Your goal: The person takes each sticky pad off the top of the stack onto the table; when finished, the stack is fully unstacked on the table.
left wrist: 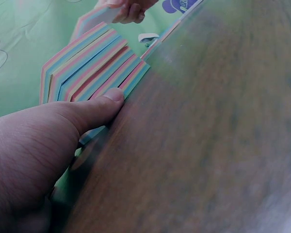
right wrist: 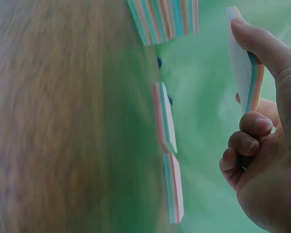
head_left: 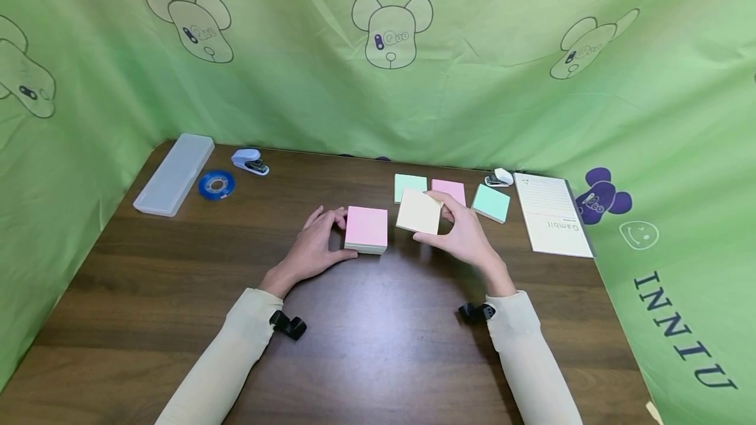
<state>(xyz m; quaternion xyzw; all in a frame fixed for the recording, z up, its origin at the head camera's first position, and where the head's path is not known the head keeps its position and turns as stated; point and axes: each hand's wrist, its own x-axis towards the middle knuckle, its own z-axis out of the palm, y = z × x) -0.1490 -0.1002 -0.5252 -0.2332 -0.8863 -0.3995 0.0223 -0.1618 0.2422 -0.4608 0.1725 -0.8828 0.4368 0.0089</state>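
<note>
A tall stack of sticky note pads (head_left: 366, 227), pink on top, stands mid-table. My left hand (head_left: 314, 241) holds it from the left, the thumb (left wrist: 104, 99) along its near side and the fingers toward its far left side. The striped layers of the stack (left wrist: 94, 68) lie slightly uneven in the left wrist view. To the right, my right hand (head_left: 463, 228) pinches a cream-topped sticky note pad (head_left: 419, 211) between thumb and fingers. This pad (right wrist: 254, 85) is raised off the table, with coloured layers along its edge.
Behind the right hand lie a mint pad (head_left: 410, 183), a pink pad (head_left: 450, 189) and another mint pad (head_left: 491, 202). A small white stapler (head_left: 499, 177) and a notebook (head_left: 552, 215) sit at right. At left are a pencil case (head_left: 175, 176), blue tape (head_left: 216, 185) and another stapler (head_left: 251, 161).
</note>
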